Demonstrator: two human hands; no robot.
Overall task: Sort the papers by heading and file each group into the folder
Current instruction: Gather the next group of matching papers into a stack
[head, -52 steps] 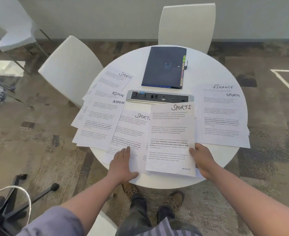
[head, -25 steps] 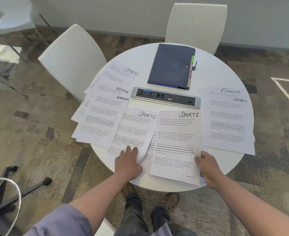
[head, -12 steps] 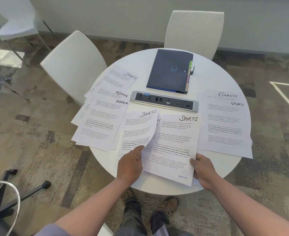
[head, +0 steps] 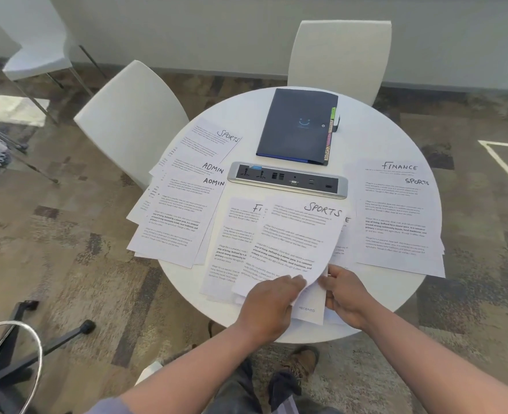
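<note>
Bench (head: pixel 390 297): round, white; carries every paper, the folder and a power strip (head: pixel 287 180), which serves as landmark below.
Far-side-right stack (head: pixel 396 219): right of the power strip; top sheet headed FINANCE, the one under it SPORTS, so mixed, unsorted.
Left spread (head: pixel 172 216): left of the power strip, fanned and hanging over the bench rim; two ADMIN headings show, and a SPORTS sheet (head: pixel 208 141) lies at the far end of the fan, left of the folder. Not yet grouped.
Folder (head: pixel 297 125): dark, closed, just beyond the power strip, coloured tabs along its right edge. No paper seen going into it; filing looks not begun.
Near stack (head: pixel 232 249): on the near side of the power strip; a sheet whose heading starts "FI" shows at its left, partly covered.
Lifted SPORTS sheet (head: pixel 294 237): near side of the power strip, over the near stack, bottom edge curled up off the pile.
Left hand (head: pixel 269 306): grip pinches the lower edge of the lifted SPORTS sheet.
Right hand (head: pixel 344 294): grip curls round the right edge of sheets just beneath, near a "RECEIVED" stamp.
Progress, my reading: early. SPORTS sheets are being gathered; three headings lie scattered in three places. Left: finish SPORTS, group ADMIN and FINANCE, open folder, file each.
</note>
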